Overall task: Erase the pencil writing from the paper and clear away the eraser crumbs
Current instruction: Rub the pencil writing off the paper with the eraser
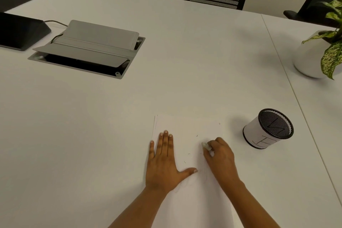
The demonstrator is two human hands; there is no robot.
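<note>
Head view. White paper sheet (187, 131) flat on white table (92, 116), long axis running away from body. Left hand (162, 163) flat, fingers spread, pinning sheet's left side. Right hand (220, 155) pinching small white eraser (205, 146), tip on sheet, faint pencil marks (187, 181) nearer body, between hands. Dark eraser crumbs (188, 153) scattered mid-sheet.

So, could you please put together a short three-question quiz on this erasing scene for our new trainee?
1. True or false: the left hand lies flat, fingers spread, on the paper.
2. What does the right hand pinch against the sheet? A) pencil B) eraser C) cloth
3. Fill in: the mesh pen cup stands to the ____ of the paper.

Key
1. True.
2. B; a small pale block shows at the fingertips.
3. Right, apart from the sheet, on the white table.
</note>
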